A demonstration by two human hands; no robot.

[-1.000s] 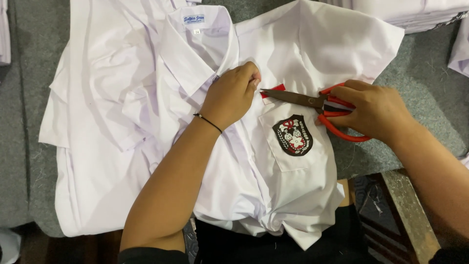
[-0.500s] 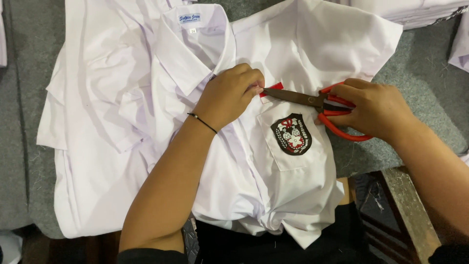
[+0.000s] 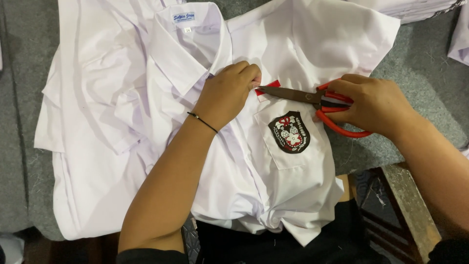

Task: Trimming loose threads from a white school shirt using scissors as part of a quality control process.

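A white collared shirt (image 3: 146,117) lies spread on a grey felt surface, with a black and red crest (image 3: 289,132) on its chest pocket. My left hand (image 3: 229,93) is closed and pinches the fabric at a small red tag (image 3: 267,85) just above the pocket. My right hand (image 3: 373,105) grips red-handled scissors (image 3: 312,98), whose dark blades point left and reach the red tag by my left fingers. A thin black band circles my left wrist.
The grey felt table top (image 3: 425,73) surrounds the shirt. More white garments lie stacked at the top right (image 3: 415,7) and at the right edge (image 3: 459,34). A dark wooden frame (image 3: 405,205) shows below the table edge at the lower right.
Both hands and the scissors stay on the same spot of the shirt. The view has shifted slightly, so the shirt sits a little further left and lower in the frame.
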